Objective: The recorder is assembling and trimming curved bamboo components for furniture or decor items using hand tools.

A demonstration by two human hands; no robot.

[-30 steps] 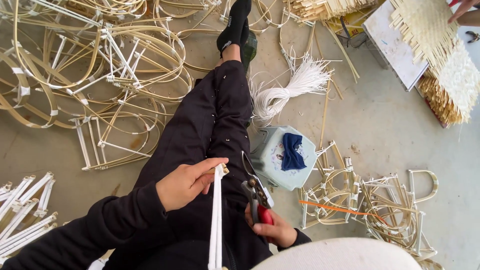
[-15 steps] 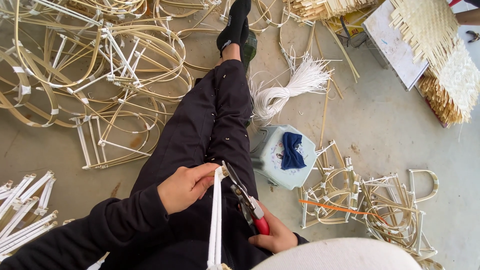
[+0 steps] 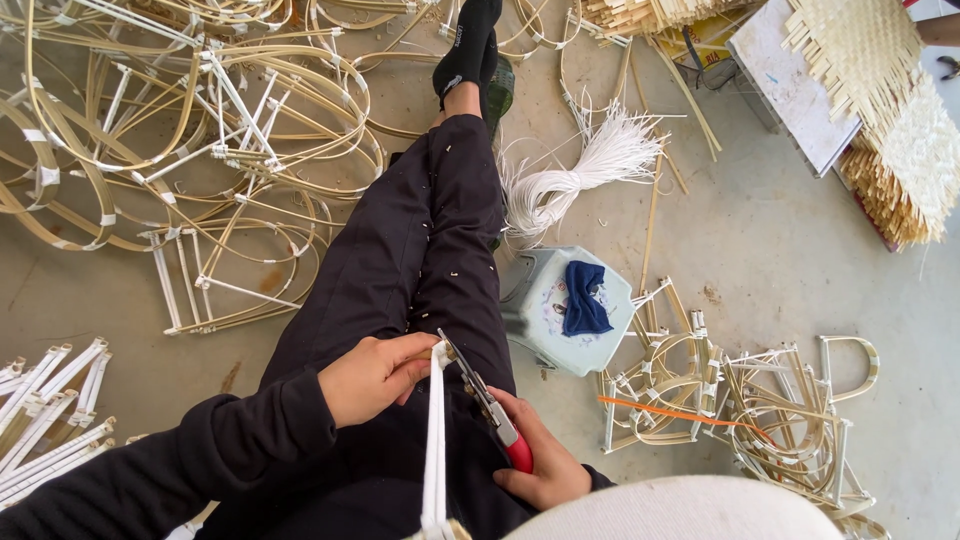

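The fingers of the left hand were curled shut around the top end of a white strip, which ran straight down over the person's lap to the bottom edge of the view. The right hand had its fingers closed around the red handles of a pair of pliers, whose slim tip met the strip's end right at the left fingertips; whether the tip was biting the strip or only touching it could not be told.

By the look of it, the step in hand was trimming or gripping the strip's end with the tool. The next move would seem to call for a steady left-hand pinch while the right hand squeezed and kept the tip clear of the fingertips.

One strip and one tool were in hand. Just past the knee stood one pale plastic stool with one dark blue cloth lying on it. Beyond it lay one bundle of white strips on the floor. Bent cane frames were heaped to the left, too tangled to count, and more frames lay to the right. Furthest off, at the upper right, woven mats were stacked.
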